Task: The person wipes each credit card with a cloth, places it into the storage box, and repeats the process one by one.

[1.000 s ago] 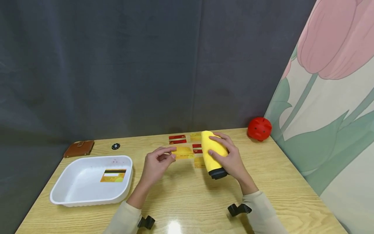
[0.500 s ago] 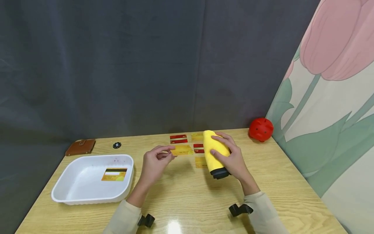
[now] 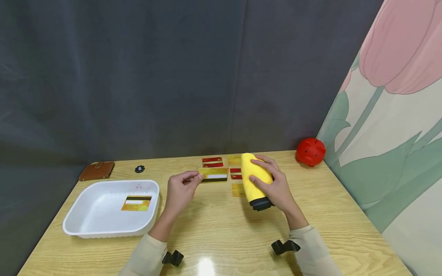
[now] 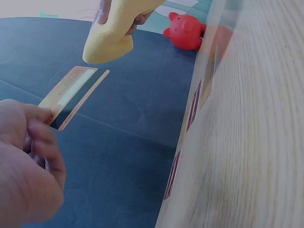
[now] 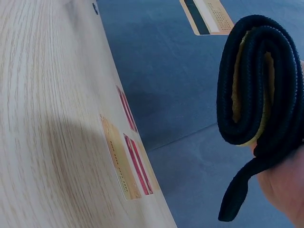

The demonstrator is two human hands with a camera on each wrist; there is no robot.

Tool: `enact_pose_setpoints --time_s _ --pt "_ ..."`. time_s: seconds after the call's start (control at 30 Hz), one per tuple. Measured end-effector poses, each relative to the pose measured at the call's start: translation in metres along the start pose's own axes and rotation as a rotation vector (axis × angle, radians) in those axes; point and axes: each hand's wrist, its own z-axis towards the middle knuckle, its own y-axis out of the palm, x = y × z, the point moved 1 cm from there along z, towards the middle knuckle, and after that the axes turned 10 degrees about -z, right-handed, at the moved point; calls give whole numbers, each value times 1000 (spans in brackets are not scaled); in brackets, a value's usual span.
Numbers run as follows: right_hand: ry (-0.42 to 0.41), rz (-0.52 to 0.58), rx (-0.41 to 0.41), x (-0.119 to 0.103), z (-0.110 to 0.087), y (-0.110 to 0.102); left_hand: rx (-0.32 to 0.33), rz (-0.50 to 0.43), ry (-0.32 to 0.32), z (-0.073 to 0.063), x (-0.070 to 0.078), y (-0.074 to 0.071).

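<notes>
My left hand [image 3: 181, 191] pinches a gold bank card [image 3: 214, 175] by its left end, held up above the table. Its back, with a dark stripe and white strip, faces me; the left wrist view also shows the striped card [image 4: 73, 97]. My right hand [image 3: 271, 184] grips a folded yellow cloth [image 3: 253, 178] with a black edge, just right of the card and apart from it. In the right wrist view the cloth's black hem [image 5: 275, 85] shows its folded layers. Under and beyond the hands lie red cards [image 3: 212, 162] and gold cards [image 3: 238, 189].
On the left stands a white tray [image 3: 100, 232] with another gold card [image 3: 136, 203] in it. Behind it lie a brown leather wallet [image 3: 96, 171] and a black poker chip [image 3: 139, 169]. A red piggy bank [image 3: 310, 152] stands at the back right, by the painted wall.
My left hand has lifted the card and flipped it, so the striped back shows instead of the plain gold front. My right hand still holds the cloth, nearly in place.
</notes>
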Motion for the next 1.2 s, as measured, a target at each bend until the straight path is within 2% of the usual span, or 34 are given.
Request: enact_pose_setpoints --time_s 0.1,0.27,0.37,0.67,0.97,1.2 --pt "-1 -2 -3 0 0 0 15 40 16 1 -1 0" --pt "-8 7 -7 -1 0 1 17 -51 -64 2 -3 1" --pt "-12 13 -10 -2 1 2 3 -92 -91 3 -3 2" --pt "-5 16 -15 -1 0 5 -11 -71 -25 1 -6 6" --pt "-44 42 -28 -7 -2 11 -56 -56 -16 -2 -13 11" --pt "-110 49 -57 -12 -5 22 -95 -42 -30 -7 -11 18"
